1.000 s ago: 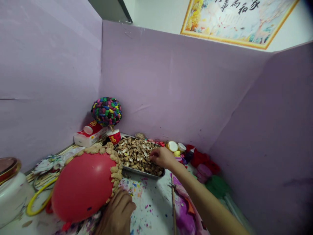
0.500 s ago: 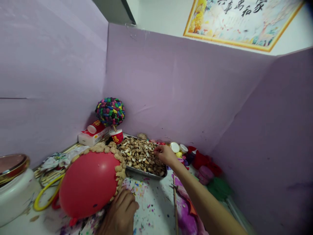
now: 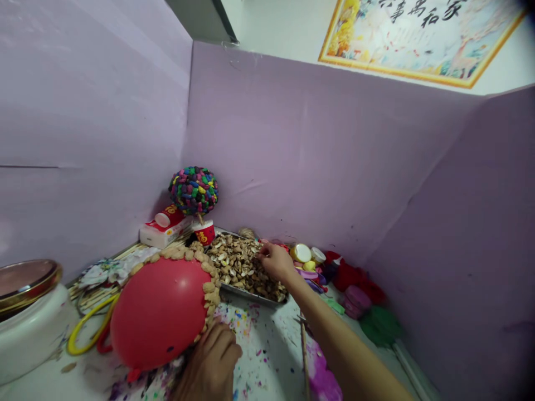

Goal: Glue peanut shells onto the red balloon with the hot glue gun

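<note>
A red balloon [image 3: 163, 317] lies tilted at the left, its knot toward me and its far edge covered with rows of tan nutshells [image 3: 211, 295]. My left hand [image 3: 215, 356] is curled against the balloon's lower right side, steadying it; some fingertips are hidden. Farther back, a metal tray [image 3: 254, 298] is heaped with loose nutshells [image 3: 236, 262]. My right hand [image 3: 276, 262] reaches over the tray's right part with thumb and fingers pinched at the shells. What sits between those fingertips is too small to make out.
A ball of coloured shells [image 3: 194, 190] on a stick stands in a red cup [image 3: 204, 232] behind the tray. Left are a white jar [image 3: 35, 331] and yellow-handled scissors [image 3: 79, 337]. Right are open tubs [image 3: 301, 253], a thin stick [image 3: 305, 356] and green material [image 3: 379, 323].
The whole view has shifted slightly, so most things appear a little farther right. My right hand has moved slightly left over the shells. My left hand stays against the balloon.
</note>
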### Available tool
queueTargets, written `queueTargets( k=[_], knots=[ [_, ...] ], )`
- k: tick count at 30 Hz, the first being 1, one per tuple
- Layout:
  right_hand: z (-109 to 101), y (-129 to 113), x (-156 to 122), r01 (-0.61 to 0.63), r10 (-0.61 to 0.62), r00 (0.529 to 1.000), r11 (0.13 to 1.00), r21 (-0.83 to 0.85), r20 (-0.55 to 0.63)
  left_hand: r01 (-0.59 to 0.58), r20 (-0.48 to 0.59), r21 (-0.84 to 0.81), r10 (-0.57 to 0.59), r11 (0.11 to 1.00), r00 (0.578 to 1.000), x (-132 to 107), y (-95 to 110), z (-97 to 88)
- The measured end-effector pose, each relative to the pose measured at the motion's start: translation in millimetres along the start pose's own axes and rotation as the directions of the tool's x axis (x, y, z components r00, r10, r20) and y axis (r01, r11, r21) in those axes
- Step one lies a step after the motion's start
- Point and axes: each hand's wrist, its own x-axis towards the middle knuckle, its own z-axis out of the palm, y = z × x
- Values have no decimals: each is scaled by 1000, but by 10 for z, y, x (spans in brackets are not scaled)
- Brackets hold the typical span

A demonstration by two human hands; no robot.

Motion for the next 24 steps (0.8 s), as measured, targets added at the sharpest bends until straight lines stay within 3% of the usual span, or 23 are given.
queueTargets(
  k=[7, 14, 17, 21, 24],
  knots=[
    [-137, 158, -288, 42, -24, 996, 977, 209, -86, -4, -8, -7, 4, 1000, 1000, 28, 30, -41],
    [-69, 301, -389, 7, -18, 999, 972, 235, 44, 16, -8, -10, -16, 1000, 1000, 28, 54, -44],
    [-72, 178, -241, 20, -36, 996, 982, 186, 81, -8, -46, 15, 8, 1000, 999, 1, 3, 45],
    [-58, -126, 58, 30, -35, 998, 996, 86, 56, -87, -216, 128, 114, 988, 970, -60, -140, 216],
    [-11, -326, 232, 8, -9, 999, 1000, 17, 48, -122, -149, 241, 161, 963, 976, -122, -237, 300]
  ],
)
